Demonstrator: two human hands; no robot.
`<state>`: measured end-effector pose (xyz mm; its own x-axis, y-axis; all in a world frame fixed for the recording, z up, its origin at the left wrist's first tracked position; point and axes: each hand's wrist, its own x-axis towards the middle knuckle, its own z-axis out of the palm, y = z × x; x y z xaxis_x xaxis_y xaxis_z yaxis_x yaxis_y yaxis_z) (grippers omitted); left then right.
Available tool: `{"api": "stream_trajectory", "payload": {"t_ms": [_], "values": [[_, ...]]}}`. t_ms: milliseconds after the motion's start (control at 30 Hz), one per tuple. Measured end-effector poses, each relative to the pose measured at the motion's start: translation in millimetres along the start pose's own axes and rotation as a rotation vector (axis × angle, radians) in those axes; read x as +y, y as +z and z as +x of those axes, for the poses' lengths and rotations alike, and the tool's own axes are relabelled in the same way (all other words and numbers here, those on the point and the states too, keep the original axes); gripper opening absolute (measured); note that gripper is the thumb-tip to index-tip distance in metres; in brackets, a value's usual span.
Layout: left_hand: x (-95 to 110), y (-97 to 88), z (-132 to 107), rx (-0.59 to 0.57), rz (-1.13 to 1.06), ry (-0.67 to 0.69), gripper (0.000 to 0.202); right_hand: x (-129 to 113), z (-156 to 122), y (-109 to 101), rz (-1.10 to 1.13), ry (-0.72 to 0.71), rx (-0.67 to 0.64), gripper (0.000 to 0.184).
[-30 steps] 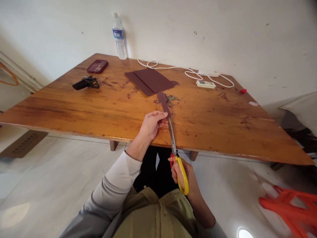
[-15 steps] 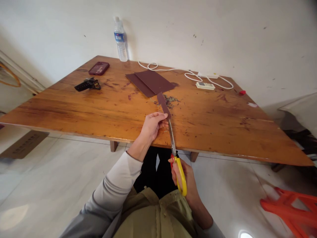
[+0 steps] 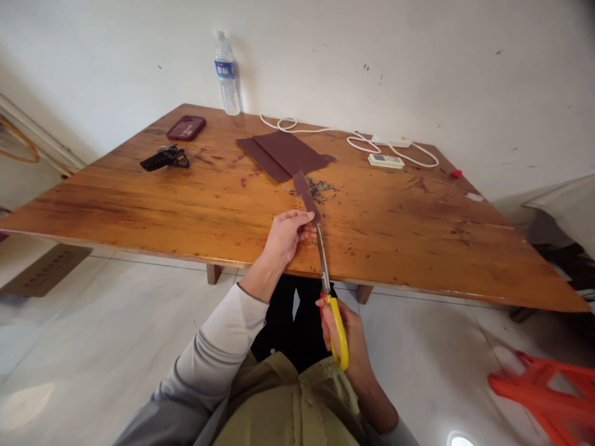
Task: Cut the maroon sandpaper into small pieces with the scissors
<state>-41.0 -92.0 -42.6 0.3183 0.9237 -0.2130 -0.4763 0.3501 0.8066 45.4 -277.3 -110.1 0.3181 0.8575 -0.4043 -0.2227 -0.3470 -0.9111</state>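
My left hand [image 3: 286, 234] pinches a narrow strip of dark maroon paper [image 3: 305, 193] above the near edge of the wooden table [image 3: 139, 198]. My right hand [image 3: 348, 337] grips the yellow and red handles of a pair of scissors [image 3: 328, 291]. The steel blades point away from me and meet the strip's near end right beside my left fingers. Farther back on the table lie two overlapping maroon sheets [image 3: 282, 153] and a small heap of paper scraps [image 3: 320, 186].
A water bottle [image 3: 226, 74] stands at the wall. A dark red phone [image 3: 186, 127], a black tool [image 3: 163, 158], a white cable [image 3: 325, 131] and a white remote [image 3: 385, 161] lie on the table. An orange plastic stool [image 3: 548, 390] is at the lower right.
Both hands have hardly moved. The scissors' handles have sunk slightly toward me and the strip sits a touch lower.
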Motion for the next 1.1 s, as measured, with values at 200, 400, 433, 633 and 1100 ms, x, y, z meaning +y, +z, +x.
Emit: {"api": "stream_trajectory", "payload": {"t_ms": [200, 400, 433, 633, 1100], "values": [[0, -1.6, 0, -0.002, -0.008, -0.004, 0.025, -1, 2, -5, -0.019, -0.042, -0.041, 0.048], [0, -3.4, 1, -0.006, -0.016, 0.012, 0.022, -6, 4, -14, -0.062, -0.030, -0.076, 0.047], [0, -3.4, 1, -0.007, -0.016, 0.013, 0.021, -7, 5, -15, -0.070, -0.030, -0.080, 0.048], [2, -3.2, 1, -0.005, 0.011, -0.001, 0.020, -14, 6, -20, -0.105, -0.070, -0.115, 0.043], [3, -3.0, 4, -0.025, 0.022, -0.012, 0.016, -20, 9, -29, -0.200, -0.042, -0.097, 0.052]]}}
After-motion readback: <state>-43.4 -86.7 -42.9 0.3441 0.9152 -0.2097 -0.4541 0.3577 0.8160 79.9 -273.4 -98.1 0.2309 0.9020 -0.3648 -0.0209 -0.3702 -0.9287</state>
